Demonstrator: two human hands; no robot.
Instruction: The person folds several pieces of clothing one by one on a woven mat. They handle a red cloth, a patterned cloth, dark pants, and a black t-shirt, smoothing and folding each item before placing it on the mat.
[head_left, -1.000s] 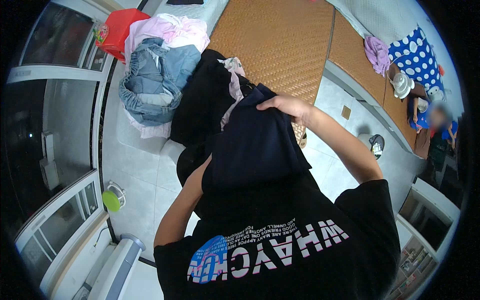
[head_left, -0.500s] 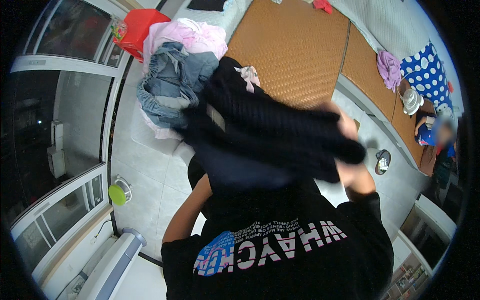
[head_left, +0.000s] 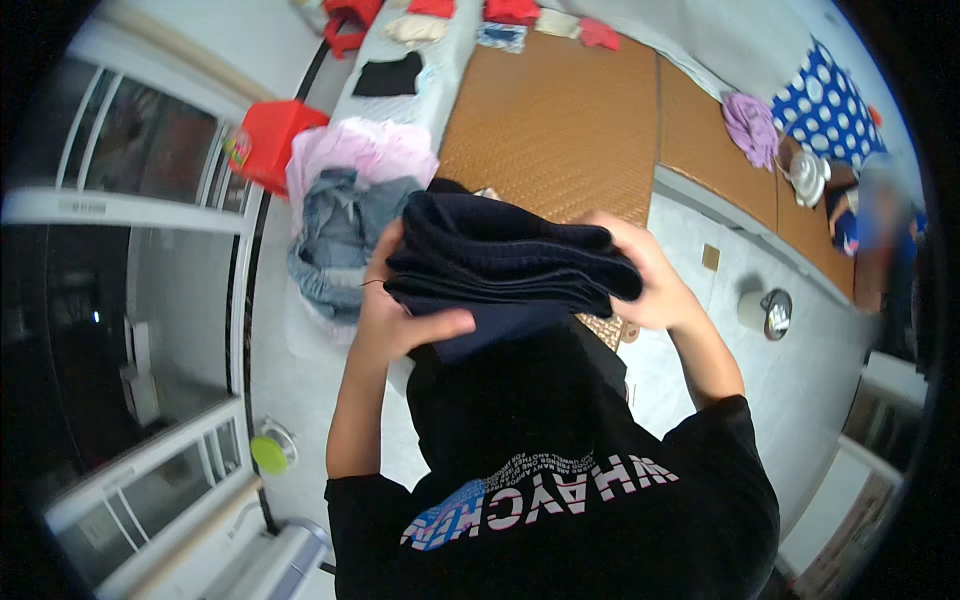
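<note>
A dark navy garment (head_left: 510,250), folded into a thick, layered bundle, is held up in front of my chest between both hands. At its left end my left hand (head_left: 390,315) grips it, thumb laid along the near side. My right hand (head_left: 650,275) is closed around the right end, where the folds curve, and some of its fingers are hidden behind the cloth. Just beyond my left hand lie blue denim clothes (head_left: 345,225) in a loose heap, with a pale pink cloth (head_left: 365,150) behind them. The garment's underside cannot be seen.
Ahead stands a bed with a brown woven mat (head_left: 560,110); small folded clothes lie at its far end. A red stool (head_left: 275,145) is at the left. A bin (head_left: 770,312) stands on the floor at right. Another person (head_left: 880,225) is at the far right, beside a white fan (head_left: 805,180).
The navy garment was blurred and spread wider; now it is a compact folded bundle, steady between both hands. My left hand has come into view at its left end. The view has shifted.
</note>
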